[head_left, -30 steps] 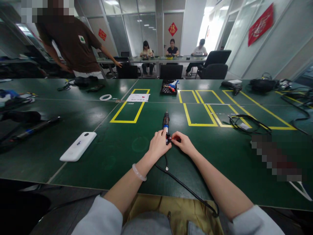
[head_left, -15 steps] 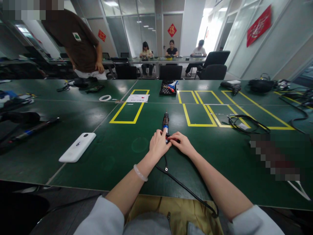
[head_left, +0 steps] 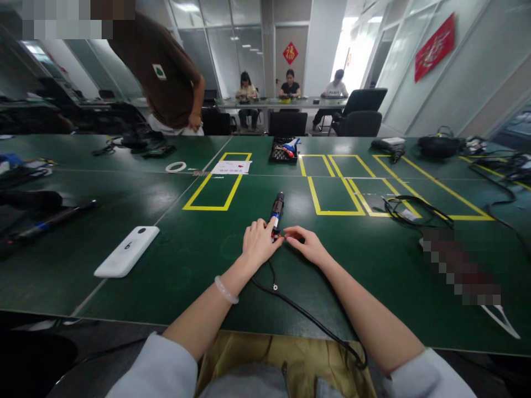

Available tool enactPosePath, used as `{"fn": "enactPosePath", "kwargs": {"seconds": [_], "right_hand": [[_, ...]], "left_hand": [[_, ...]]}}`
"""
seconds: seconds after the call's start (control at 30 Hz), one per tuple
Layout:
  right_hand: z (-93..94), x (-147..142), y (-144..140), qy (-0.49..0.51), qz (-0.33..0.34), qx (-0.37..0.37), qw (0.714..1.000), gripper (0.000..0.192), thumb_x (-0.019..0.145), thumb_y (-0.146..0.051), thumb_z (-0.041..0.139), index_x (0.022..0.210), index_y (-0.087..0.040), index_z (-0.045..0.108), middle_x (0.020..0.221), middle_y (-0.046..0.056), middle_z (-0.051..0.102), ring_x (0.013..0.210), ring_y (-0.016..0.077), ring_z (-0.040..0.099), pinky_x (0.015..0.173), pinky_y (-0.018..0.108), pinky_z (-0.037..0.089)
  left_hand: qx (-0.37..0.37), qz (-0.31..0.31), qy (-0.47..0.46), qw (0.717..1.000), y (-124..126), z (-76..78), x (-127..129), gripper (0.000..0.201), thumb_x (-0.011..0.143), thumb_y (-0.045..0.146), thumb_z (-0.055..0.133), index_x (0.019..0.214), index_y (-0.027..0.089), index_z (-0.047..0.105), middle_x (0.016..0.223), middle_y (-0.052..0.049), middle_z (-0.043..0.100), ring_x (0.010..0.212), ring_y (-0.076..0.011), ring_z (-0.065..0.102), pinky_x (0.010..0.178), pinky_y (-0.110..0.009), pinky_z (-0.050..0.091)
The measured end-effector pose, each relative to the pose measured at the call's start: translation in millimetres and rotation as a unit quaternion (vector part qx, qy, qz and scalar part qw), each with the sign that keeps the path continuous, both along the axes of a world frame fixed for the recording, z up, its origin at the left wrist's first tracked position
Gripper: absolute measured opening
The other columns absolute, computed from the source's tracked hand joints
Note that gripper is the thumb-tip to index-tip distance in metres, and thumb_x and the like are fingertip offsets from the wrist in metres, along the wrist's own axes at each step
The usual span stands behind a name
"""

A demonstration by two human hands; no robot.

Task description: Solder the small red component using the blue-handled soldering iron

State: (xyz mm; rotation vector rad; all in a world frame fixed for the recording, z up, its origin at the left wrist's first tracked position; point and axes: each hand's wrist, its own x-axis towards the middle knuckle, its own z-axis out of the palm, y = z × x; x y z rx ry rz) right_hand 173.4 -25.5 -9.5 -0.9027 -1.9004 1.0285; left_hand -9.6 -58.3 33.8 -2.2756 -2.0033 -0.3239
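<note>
A slim, motor-like electric screwdriver body (head_left: 277, 207), dark at its tip end with a blue band below, lies on the green table and points away from me. My left hand (head_left: 259, 241) is closed around its near end, index finger along the blue band. Small red parts, perhaps wires, show beside the left fingertips. Close to them is my right hand (head_left: 307, 243), thumb and index fingertips brought together at the exposed end; what they pinch is too small to make out. A black cable (head_left: 309, 317) with a small ring terminal (head_left: 275, 287) trails from under my left hand toward the table edge.
A white power bank (head_left: 128, 251) marked 6 lies left. Behind are a paper sheet (head_left: 231, 167), a tape roll (head_left: 176, 167) and a black tool tray (head_left: 284, 150). Yellow tape outlines and a coiled cable (head_left: 415, 210) are right. A person in brown (head_left: 166, 72) stands across the table.
The tool has tilted slightly and shifted a little left with my left hand. My right fingertips have drawn slightly apart from my left hand. The standing person has moved right.
</note>
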Motion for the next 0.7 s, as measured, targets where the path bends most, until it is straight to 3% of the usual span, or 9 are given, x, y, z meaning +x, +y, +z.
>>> {"fn": "enactPosePath", "kwargs": {"seconds": [0.27, 0.7], "right_hand": [[-1.5, 3, 2, -0.008, -0.019, -0.019, 1.0, 0.027, 0.086, -0.033, 0.057, 0.107, -0.019, 0.066, 0.088, 0.003, 0.067, 0.079, 0.016, 0.061, 0.077, 0.03, 0.048], [4.0, 1, -1, -0.04, -0.023, -0.032, 0.998, 0.024, 0.085, -0.031, 0.055, 0.1, -0.018, 0.068, 0.085, 0.004, 0.069, 0.076, 0.0162, 0.061, 0.073, 0.029, 0.046]], "left_hand": [[-0.015, 0.031, 0.033, 0.999, -19, 5.6, -47, 0.063, 0.086, 0.056, 0.046, 0.142, 0.029, 0.038, 0.11, -0.011, 0.054, 0.096, -0.0265, 0.05, 0.081, -0.036, 0.037], [-0.069, 0.178, 0.107, 0.976, -48, 8.2, -188, 0.07, 0.087, 0.062, 0.029, 0.146, 0.025, 0.034, 0.122, -0.017, 0.05, 0.102, -0.0343, 0.053, 0.082, -0.041, 0.042]]}}
